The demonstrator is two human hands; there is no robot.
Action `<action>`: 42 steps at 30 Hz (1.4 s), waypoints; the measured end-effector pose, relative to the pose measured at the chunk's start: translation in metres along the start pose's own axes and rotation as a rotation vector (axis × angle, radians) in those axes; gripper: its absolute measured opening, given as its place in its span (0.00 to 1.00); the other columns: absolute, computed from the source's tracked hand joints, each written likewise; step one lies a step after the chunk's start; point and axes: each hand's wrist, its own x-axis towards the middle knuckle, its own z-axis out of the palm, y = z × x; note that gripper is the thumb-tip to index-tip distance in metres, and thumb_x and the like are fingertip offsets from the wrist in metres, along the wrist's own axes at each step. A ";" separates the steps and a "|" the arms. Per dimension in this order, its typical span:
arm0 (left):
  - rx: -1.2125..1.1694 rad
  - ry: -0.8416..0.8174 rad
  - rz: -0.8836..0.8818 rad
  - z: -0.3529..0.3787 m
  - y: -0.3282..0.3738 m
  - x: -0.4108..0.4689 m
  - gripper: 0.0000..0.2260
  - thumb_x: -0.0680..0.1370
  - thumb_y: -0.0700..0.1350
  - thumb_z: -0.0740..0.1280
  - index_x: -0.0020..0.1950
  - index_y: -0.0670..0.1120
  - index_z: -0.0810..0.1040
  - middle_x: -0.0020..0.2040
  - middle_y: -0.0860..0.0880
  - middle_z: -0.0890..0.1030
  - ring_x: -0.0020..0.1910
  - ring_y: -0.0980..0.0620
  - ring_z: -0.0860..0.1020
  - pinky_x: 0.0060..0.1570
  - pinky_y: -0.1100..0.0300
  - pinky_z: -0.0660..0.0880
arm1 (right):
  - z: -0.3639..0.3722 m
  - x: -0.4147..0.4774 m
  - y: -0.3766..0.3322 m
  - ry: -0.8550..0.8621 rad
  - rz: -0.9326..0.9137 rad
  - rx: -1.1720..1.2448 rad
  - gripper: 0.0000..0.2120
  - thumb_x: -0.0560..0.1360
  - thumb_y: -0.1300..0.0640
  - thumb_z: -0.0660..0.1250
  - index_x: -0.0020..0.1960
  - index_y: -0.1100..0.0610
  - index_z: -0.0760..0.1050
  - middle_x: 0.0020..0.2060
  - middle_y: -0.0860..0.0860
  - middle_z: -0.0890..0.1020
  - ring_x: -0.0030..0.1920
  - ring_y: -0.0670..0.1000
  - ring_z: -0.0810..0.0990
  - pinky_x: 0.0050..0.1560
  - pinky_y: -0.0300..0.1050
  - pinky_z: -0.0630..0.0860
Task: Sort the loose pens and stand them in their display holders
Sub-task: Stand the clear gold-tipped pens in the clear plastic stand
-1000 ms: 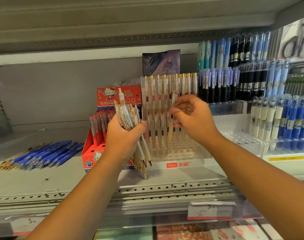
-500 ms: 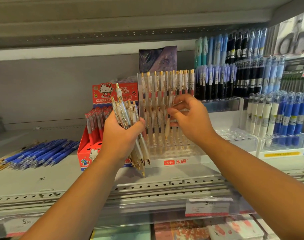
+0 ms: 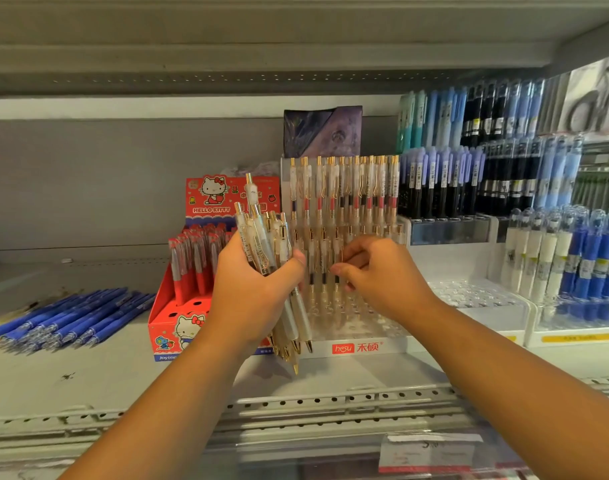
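1. On the shop shelf (image 3: 88,372), a clear display holder (image 3: 358,346) with a red "hesu" label is seen in the middle. Gold-trimmed pens (image 3: 344,188) are stood upright in its tiered rows.
2. A bundle of matching loose pens (image 3: 261,237) is gripped in the left hand (image 3: 251,296), tips pointing down, just left of the holder's front.
3. The right hand (image 3: 386,275) is held at the holder's lower row with its fingers curled; whether a pen is pinched cannot be told.
4. A red Hello Kitty box (image 3: 178,327) of red pens (image 3: 192,265) is set just left of the holder. Blue pens (image 3: 71,317) are laid flat on the shelf further left.
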 end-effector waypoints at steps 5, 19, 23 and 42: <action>0.011 -0.040 -0.008 0.008 0.004 0.007 0.07 0.71 0.46 0.71 0.48 0.51 0.78 0.38 0.51 0.82 0.39 0.51 0.81 0.41 0.59 0.77 | -0.003 -0.003 0.000 -0.013 0.001 -0.038 0.07 0.73 0.49 0.73 0.46 0.50 0.79 0.34 0.49 0.84 0.34 0.44 0.82 0.42 0.48 0.82; -0.005 -0.061 -0.023 0.024 0.007 0.026 0.09 0.70 0.42 0.70 0.49 0.45 0.80 0.43 0.42 0.84 0.43 0.41 0.83 0.43 0.42 0.82 | -0.019 -0.023 -0.029 -0.139 -0.180 0.666 0.11 0.74 0.71 0.68 0.51 0.57 0.77 0.42 0.56 0.81 0.35 0.52 0.83 0.28 0.44 0.80; -0.049 -0.018 -0.063 0.024 0.002 0.026 0.09 0.69 0.42 0.70 0.48 0.45 0.81 0.42 0.41 0.84 0.42 0.40 0.84 0.35 0.46 0.83 | -0.015 -0.023 -0.033 -0.152 -0.181 0.646 0.17 0.69 0.69 0.75 0.54 0.57 0.76 0.42 0.53 0.80 0.35 0.57 0.82 0.38 0.48 0.84; 0.046 -0.078 -0.009 0.019 -0.001 0.018 0.16 0.72 0.46 0.74 0.58 0.51 0.78 0.48 0.54 0.85 0.48 0.55 0.84 0.45 0.60 0.82 | -0.030 -0.013 -0.027 -0.279 -0.128 0.412 0.19 0.70 0.69 0.68 0.55 0.51 0.76 0.33 0.46 0.77 0.31 0.45 0.75 0.37 0.43 0.79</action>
